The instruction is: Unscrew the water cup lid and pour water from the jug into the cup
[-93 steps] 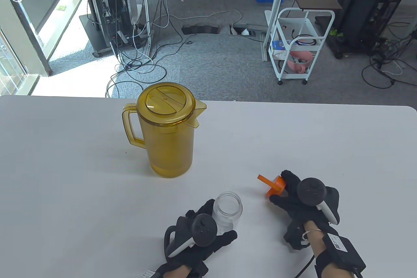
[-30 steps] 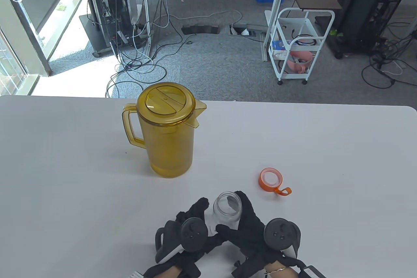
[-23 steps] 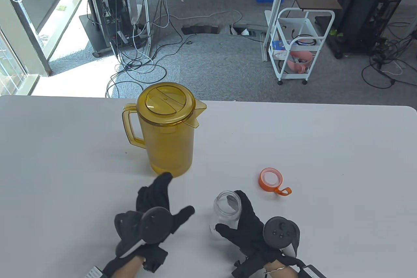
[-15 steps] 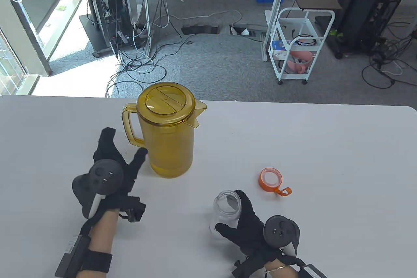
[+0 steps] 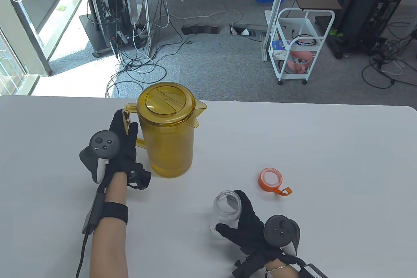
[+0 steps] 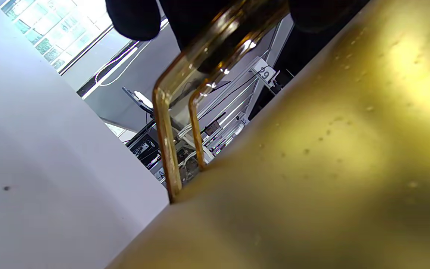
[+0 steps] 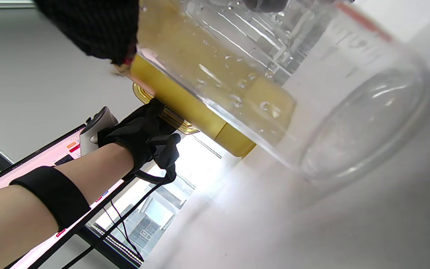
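Two gloved hands are on the white table (image 5: 325, 147). The left hand (image 5: 122, 147) is at the handle (image 5: 127, 118) of the amber jug (image 5: 167, 134), which stands upright with its lid on, toward the table's far edge. From above, the fingers lie along the handle, but whether they wrap it is hidden. The left wrist view settles that: dark fingers (image 6: 134, 18) are curled round the top of the handle (image 6: 185, 97), with the jug's wall (image 6: 330, 149) filling the rest of that picture.

Near the front edge, the right hand (image 5: 251, 226) holds the clear cup (image 5: 226, 212), thumb on one side and fingers up the other, clamped on the glass. The cup stands open-mouthed. The right wrist view shows droplets on the cup's wall (image 7: 312, 93) and a fingertip (image 7: 92, 30) pressed against it, plus the left hand (image 7: 140, 130) on the jug beyond.

The orange lid (image 5: 271, 180) lies off the cup, on the table just right of it, visible only from above.
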The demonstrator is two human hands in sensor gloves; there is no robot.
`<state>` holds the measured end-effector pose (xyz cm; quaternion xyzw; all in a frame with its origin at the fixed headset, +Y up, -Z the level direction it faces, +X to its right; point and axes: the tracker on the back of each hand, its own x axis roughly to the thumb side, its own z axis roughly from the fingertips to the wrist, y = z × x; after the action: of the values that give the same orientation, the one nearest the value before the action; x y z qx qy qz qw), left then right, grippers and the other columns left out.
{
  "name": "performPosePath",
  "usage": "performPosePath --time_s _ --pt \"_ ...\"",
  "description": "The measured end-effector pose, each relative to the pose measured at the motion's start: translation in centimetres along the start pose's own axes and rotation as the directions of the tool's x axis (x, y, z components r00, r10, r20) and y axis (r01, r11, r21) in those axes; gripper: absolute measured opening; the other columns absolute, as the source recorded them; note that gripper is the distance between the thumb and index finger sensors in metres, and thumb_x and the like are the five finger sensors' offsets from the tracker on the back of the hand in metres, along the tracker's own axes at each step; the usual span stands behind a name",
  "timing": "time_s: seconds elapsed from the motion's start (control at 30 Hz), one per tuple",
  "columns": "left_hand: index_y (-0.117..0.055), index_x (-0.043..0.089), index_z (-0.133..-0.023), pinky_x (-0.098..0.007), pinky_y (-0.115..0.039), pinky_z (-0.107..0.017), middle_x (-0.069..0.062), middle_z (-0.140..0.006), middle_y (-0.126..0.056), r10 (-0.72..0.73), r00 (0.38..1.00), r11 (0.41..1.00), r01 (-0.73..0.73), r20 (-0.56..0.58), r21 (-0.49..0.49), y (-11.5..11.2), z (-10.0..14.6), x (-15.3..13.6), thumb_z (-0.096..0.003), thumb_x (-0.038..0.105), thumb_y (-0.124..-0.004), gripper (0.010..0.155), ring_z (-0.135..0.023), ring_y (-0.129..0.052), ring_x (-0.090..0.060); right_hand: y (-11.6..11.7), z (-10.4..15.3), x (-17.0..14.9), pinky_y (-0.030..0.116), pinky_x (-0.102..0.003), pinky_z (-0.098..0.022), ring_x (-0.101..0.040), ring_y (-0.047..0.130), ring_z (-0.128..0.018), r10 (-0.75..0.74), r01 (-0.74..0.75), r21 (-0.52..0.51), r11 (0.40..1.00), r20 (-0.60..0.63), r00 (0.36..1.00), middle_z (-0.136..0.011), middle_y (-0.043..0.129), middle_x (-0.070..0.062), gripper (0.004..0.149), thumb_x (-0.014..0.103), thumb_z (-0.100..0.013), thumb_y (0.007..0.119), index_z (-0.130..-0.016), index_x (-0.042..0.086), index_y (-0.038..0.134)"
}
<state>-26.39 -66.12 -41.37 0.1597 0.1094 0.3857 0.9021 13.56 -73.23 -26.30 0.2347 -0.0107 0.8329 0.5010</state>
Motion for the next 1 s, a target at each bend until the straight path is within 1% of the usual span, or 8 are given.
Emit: performPosePath --time_s 0.07,0.2,0.33,0.47,0.6,0.73,0.83,1.0 --pt "-0.025 0.034 -0.115 -0.043 -0.064 -0.085 0.016 -0.113 -0.055 -0.005 1.000 1.000 0.005 0.003 0.006 -0.1 -0.4 0.0 -0.0635 0.058 -0.049 0.062 -0.104 -0.078 -0.006 0.0 0.0 0.0 0.033 -0.069 -0.070 -0.046 0.047 -0.106 -0.003 0.003 0.001 1.000 0.000 1.000 -0.114 0.031 -0.023 0.100 0.046 -0.048 0.085 -0.108 0.011 0.013" --pt "-0.027 0.038 -0.107 -0.038 -0.074 -0.080 0.020 -0.100 -0.058 -0.050 0.999 0.999 0.050 0.017 -0.005 -0.5 -0.6 0.5 -0.0627 0.057 -0.042 0.050 -0.090 -0.081 0.001 0.0 0.0 0.0 0.033 -0.069 -0.070 -0.046 0.048 -0.106 -0.005 0.005 0.001 1.000 -0.002 1.000 -0.114 0.031 -0.023 0.100 0.046 -0.048 0.085 -0.108 0.011 0.013" --pt "-0.035 0.042 -0.099 -0.034 -0.076 -0.079 0.023 -0.089 -0.064 0.055 0.998 0.998 -0.055 0.017 0.012 -0.5 -0.2 0.0 -0.0614 0.059 -0.044 0.043 -0.080 -0.084 0.004 -0.1 0.0 -0.1 0.033 -0.070 -0.070 -0.046 0.048 -0.107 -0.013 0.013 0.003 1.000 -0.005 1.000 -0.114 0.031 -0.022 0.100 0.046 -0.047 0.085 -0.108 0.011 0.014" --pt "-0.047 0.042 -0.095 -0.030 -0.082 -0.072 0.024 -0.072 -0.074 0.243 0.970 0.968 -0.243 0.006 0.062 -0.2 0.5 -0.7 -0.0599 0.062 -0.050 0.041 -0.062 -0.090 0.003 -0.1 0.0 -0.1 0.033 -0.070 -0.070 -0.046 0.048 -0.107 -0.014 0.014 0.003 1.000 -0.005 1.000 -0.114 0.031 -0.022 0.100 0.046 -0.047 0.085 -0.108 0.011 0.014" --pt "-0.049 0.038 -0.096 -0.029 -0.084 -0.067 0.022 -0.069 -0.076 0.241 0.969 0.968 -0.244 0.062 0.061 0.9 1.7 -0.1 -0.0627 0.060 -0.051 0.040 -0.054 -0.090 0.005 -0.2 -0.1 -0.2 0.033 -0.070 -0.070 -0.046 0.048 -0.107 -0.023 0.023 0.007 1.000 -0.005 1.000 -0.114 0.031 -0.022 0.099 0.046 -0.047 0.085 -0.108 0.011 0.014" --pt "-0.047 0.036 -0.097 -0.027 -0.084 -0.067 0.023 -0.070 -0.075 0.209 0.974 0.976 -0.213 0.092 0.042 2.8 3.2 0.6 -0.0644 0.060 -0.051 0.041 -0.054 -0.089 0.006 -0.2 -0.1 -0.2 0.033 -0.070 -0.070 -0.046 0.048 -0.107 -0.028 0.028 0.006 1.000 -0.005 1.000 -0.114 0.031 -0.022 0.099 0.046 -0.047 0.086 -0.108 0.012 0.015" --pt "-0.048 0.035 -0.097 -0.028 -0.084 -0.066 0.022 -0.069 -0.076 0.244 0.960 0.964 -0.255 0.135 0.073 5.2 4.5 1.8 -0.0647 0.059 -0.053 0.041 -0.054 -0.089 0.005 -0.2 -0.1 -0.3 0.033 -0.070 -0.070 -0.046 0.048 -0.107 -0.027 0.027 0.006 1.000 -0.006 1.000 -0.114 0.032 -0.022 0.099 0.046 -0.047 0.086 -0.108 0.012 0.014" --pt "-0.048 0.035 -0.098 -0.029 -0.083 -0.067 0.022 -0.070 -0.075 0.149 0.954 0.979 -0.179 0.260 0.094 9.6 6.6 5.8 -0.0651 0.059 -0.052 0.041 -0.055 -0.089 0.005 -0.2 -0.1 -0.2 0.033 -0.070 -0.070 -0.046 0.048 -0.107 -0.023 0.023 0.001 1.000 -0.012 1.000 -0.114 0.032 -0.022 0.099 0.046 -0.047 0.085 -0.108 0.012 0.014"
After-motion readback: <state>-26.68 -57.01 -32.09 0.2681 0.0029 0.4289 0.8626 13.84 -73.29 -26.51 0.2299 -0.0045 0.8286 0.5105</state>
